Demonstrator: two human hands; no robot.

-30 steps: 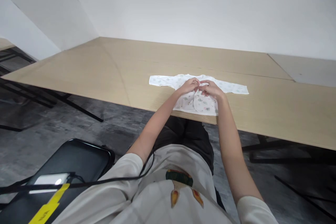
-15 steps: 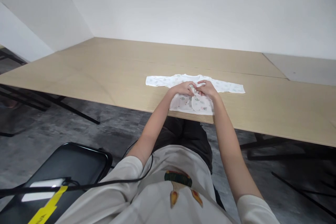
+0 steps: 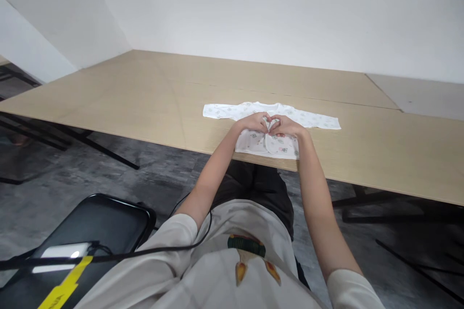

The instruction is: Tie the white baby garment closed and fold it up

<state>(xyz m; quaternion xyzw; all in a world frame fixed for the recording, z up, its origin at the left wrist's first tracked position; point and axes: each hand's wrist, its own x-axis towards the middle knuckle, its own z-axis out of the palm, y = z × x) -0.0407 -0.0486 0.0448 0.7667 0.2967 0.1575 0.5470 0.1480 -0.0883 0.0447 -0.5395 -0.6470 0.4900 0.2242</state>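
A small white baby shirt (image 3: 315,119) with a faint print lies flat near the front edge of the wooden table (image 3: 145,91), sleeves spread left and right. My left hand (image 3: 253,123) and my right hand (image 3: 284,126) meet at the middle of the shirt's front, fingertips pinching the fabric where the two front flaps join. The lower hem lies at the table's edge below my hands.
A black folding chair (image 3: 97,222) stands at my lower left with a small white device (image 3: 60,252) and a black cable on it. Black table legs (image 3: 90,142) run under the table on a grey floor. A grey tabletop (image 3: 420,94) adjoins at the far right.
Both hands have slid slightly down the shirt's front towards me, still pinched together at its centre. The camera view has shifted a little.
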